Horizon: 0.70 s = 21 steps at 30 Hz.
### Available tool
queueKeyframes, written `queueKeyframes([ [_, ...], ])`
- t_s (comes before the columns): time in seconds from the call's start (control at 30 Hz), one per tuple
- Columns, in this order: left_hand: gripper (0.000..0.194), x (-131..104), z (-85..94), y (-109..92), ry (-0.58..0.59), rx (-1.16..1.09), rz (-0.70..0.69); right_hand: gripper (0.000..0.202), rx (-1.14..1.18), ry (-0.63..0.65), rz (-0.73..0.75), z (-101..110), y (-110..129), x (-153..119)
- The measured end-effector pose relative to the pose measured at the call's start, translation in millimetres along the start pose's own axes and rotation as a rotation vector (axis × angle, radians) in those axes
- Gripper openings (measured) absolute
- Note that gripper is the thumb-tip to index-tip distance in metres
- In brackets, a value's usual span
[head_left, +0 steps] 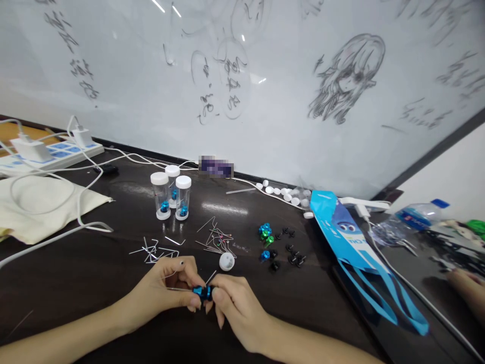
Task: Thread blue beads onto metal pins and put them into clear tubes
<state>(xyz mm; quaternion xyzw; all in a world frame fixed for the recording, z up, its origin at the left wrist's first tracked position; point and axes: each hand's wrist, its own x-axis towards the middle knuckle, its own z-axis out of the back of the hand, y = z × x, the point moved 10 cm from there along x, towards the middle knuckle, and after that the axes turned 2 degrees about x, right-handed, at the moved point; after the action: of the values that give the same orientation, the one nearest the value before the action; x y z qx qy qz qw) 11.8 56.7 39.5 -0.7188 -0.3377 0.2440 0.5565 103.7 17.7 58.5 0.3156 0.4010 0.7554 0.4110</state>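
Both hands meet at the front middle of the table around a small blue metal cylinder (202,292) with a narrow waist. My left hand (170,285) pinches its left end between thumb and fingers. A thin wire (178,289) runs leftward from the piece through that hand. With thumb and index finger closed, my right hand (238,308) grips the right end. A short metal rod (211,276) sticks up beside the right fingertips; what holds it is hidden. Just beyond lie bent hex keys (155,250), thin wires with coloured beads (217,238) and a round white cap (226,261).
Three clear tubes with white caps (162,197) stand behind, blue pieces inside. Green, blue and black small parts (269,235) lie right of centre. White caps (288,194) line the whiteboard. A blue lanyard bag (341,237), cables, bottle (420,215) and another person's hand (468,285) are rightward.
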Motion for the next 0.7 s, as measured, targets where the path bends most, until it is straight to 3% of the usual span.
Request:
queueKeyframes([
  [0.2, 0.014, 0.9, 4.0, 1.1, -0.036, 0.005, 0.023, 0.021, -0.005, -0.016, -0.089, 0.4, -6.3, 0.3],
  [0.6, 0.015, 0.0, -7.2, -11.0, 0.078, 0.118, -0.075, 0.041, 0.128, 0.026, -0.056, -4.2, -8.7, 1.2],
  [0.7, 0.029, -0.3, -7.3, -10.5, 0.066, 0.099, -0.067, 0.045, 0.115, 0.041, -0.038, -4.6, -4.8, 2.2],
])
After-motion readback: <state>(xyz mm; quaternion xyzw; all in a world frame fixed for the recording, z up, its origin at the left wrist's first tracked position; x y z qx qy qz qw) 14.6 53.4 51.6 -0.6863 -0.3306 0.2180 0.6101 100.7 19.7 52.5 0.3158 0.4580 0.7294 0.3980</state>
